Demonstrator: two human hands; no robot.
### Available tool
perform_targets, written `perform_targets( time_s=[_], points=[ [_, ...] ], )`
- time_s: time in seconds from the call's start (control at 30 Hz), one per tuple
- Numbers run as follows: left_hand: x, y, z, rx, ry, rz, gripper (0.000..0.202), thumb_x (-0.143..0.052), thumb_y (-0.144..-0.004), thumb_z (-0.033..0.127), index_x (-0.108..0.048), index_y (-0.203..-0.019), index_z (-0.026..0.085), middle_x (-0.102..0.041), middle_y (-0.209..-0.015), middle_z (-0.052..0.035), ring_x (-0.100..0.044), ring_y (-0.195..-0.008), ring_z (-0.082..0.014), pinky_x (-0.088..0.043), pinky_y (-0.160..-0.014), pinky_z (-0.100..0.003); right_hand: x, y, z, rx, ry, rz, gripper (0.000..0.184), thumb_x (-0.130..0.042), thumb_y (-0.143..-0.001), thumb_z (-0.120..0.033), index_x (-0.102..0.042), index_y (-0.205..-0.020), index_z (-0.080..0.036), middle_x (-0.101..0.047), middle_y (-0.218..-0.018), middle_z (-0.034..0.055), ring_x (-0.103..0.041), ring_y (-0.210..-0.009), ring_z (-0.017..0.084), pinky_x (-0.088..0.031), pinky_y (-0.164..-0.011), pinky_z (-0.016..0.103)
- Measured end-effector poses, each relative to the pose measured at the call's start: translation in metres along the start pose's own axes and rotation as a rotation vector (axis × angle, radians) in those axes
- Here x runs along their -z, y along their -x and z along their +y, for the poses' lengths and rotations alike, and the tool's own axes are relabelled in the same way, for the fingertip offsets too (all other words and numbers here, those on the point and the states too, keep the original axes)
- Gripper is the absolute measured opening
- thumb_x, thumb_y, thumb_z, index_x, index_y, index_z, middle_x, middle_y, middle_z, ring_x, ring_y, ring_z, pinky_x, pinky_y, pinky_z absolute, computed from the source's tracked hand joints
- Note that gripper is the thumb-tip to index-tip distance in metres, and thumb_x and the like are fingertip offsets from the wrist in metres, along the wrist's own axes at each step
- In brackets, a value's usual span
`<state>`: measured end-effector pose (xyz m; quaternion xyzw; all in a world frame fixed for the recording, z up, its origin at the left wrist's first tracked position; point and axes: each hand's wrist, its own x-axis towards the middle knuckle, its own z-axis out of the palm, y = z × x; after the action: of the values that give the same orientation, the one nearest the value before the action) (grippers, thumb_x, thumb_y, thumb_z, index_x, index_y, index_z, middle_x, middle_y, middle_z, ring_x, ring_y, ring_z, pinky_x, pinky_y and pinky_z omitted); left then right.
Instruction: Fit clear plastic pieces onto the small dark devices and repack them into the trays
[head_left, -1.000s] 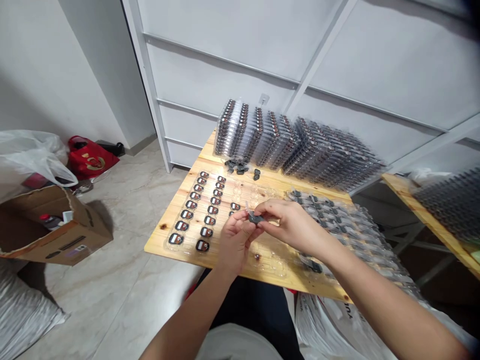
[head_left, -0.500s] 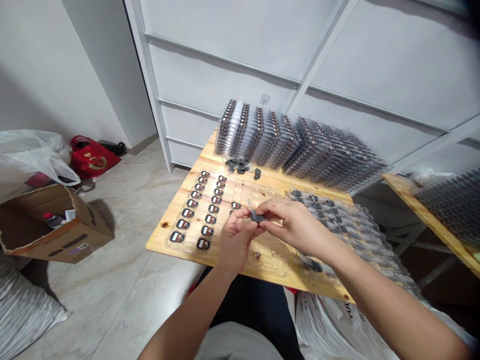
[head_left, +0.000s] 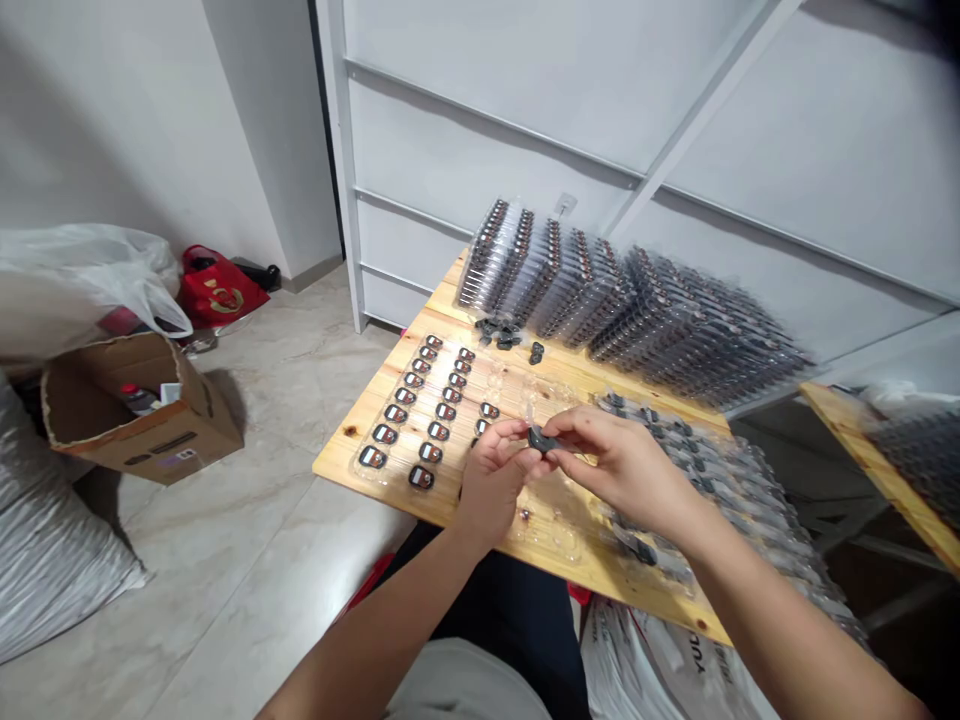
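Note:
Both hands meet above the middle of the wooden table. A small dark grey plastic piece is pinched between the fingertips of my left hand and my right hand. A clear sliver, perhaps film, stands up from it. Below my hands lies a clear plastic tray with hollow moulded cavities, partly hidden by them. To its left, rows of small dark oval pieces with brown-and-white faces sit in clear trays. Right of my right hand are layered clear trays filled with dark pieces.
Tall stacks of filled clear trays line the table's back edge. Loose dark pieces lie before them. A cardboard box, a red bag and a white sack stand on the floor at left. Another table is at right.
The camera has turned a little left, so the scene sits further right in view. Both hands keep their pinch on the dark piece, which has tilted slightly.

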<state>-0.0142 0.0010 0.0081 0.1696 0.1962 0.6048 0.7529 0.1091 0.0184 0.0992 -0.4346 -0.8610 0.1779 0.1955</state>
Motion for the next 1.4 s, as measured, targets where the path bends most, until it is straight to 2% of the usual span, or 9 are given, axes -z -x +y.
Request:
perform_targets(
  time_s=[0.33,0.83,1.03,1.2,1.4],
  points=[
    [0.003,0.000,-0.002,-0.013,-0.018,-0.017,0.033,-0.070,-0.064,0.021,-0.053,-0.092,0.015,-0.061,-0.086,-0.0034,-0.059,-0.075,-0.0128,-0.049,-0.077,-0.031,0.000,-0.001,0.000,-0.009,0.017,-0.017,0.012,-0.050,-0.079,-0.016,-0.057,-0.089,-0.015,-0.059,-0.084,0.0054,-0.057,-0.074,0.012,-0.047,-0.066,0.021],
    [0.002,-0.005,0.003,-0.012,-0.086,-0.031,0.031,-0.067,-0.069,0.018,-0.051,-0.095,0.014,-0.059,-0.091,-0.0044,-0.059,-0.078,-0.0117,-0.049,-0.073,-0.024,0.004,-0.009,0.000,0.001,0.099,-0.059,0.014,-0.053,-0.077,-0.011,-0.058,-0.089,-0.014,-0.058,-0.083,0.0040,-0.055,-0.073,0.011,-0.042,-0.066,0.020],
    [-0.006,-0.010,0.011,-0.012,-0.118,-0.029,0.032,-0.067,-0.068,0.018,-0.051,-0.096,0.015,-0.055,-0.096,-0.0048,-0.057,-0.084,-0.0121,-0.049,-0.072,-0.021,0.011,-0.014,0.002,0.000,0.090,-0.071,0.017,-0.055,-0.075,-0.009,-0.059,-0.091,-0.014,-0.060,-0.086,0.0044,-0.055,-0.075,0.012,-0.042,-0.067,0.020],
    [-0.015,-0.011,0.019,-0.002,-0.116,0.037,0.034,-0.071,-0.065,0.020,-0.052,-0.093,0.014,-0.055,-0.093,-0.0051,-0.057,-0.079,-0.0114,-0.050,-0.072,-0.023,0.016,-0.018,0.003,0.011,0.087,-0.049,0.017,-0.057,-0.075,-0.011,-0.061,-0.091,-0.014,-0.060,-0.084,0.0040,-0.056,-0.073,0.011,-0.042,-0.065,0.019],
    [-0.014,-0.011,0.019,-0.010,-0.138,0.041,0.036,-0.071,-0.064,0.020,-0.053,-0.094,0.013,-0.057,-0.091,-0.0059,-0.058,-0.076,-0.0116,-0.050,-0.071,-0.025,0.014,-0.018,0.005,-0.034,-0.002,-0.027,0.019,-0.060,-0.072,-0.007,-0.061,-0.090,-0.014,-0.062,-0.084,0.0018,-0.058,-0.073,0.010,-0.042,-0.065,0.018]
  ],
)
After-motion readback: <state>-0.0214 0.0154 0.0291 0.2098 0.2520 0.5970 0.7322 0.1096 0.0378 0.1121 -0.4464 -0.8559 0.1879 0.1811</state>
